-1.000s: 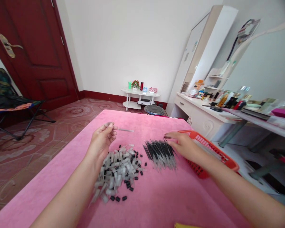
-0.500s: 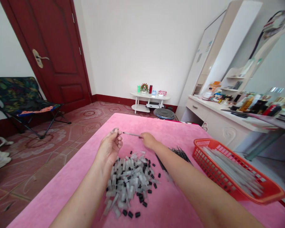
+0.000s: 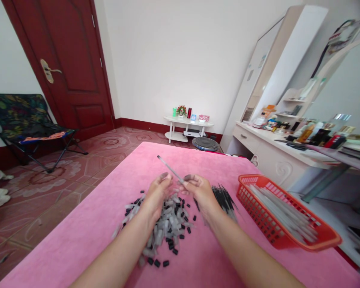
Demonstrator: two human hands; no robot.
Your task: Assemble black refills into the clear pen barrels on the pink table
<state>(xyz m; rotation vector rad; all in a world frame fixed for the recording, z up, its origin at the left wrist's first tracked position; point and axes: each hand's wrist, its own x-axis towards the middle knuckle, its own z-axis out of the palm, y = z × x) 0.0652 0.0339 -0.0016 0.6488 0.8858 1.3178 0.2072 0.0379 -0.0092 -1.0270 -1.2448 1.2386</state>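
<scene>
My right hand pinches one end of a slim pen with a translucent barrel and a dark far tip. The pen slants up and left over the pink cloth. Close beside it, my left hand is closed, thumb against fingers; whatever it may hold is too small to make out. Under and between the hands spreads a pile of clear pen caps mixed with small black plugs. Part of this pile is hidden by my left forearm. Thin dark pen refills lie in a bundle right of my right hand.
A red plastic basket holding many translucent pen barrels stands at the right of the pink-covered table. Beyond it is a white dressing table with bottles. A folding chair stands on the floor to the left.
My right hand has drawn back toward me, and the pen has swung from nearly level to slanting up and left. My left hand has moved right and down, over the caps.
</scene>
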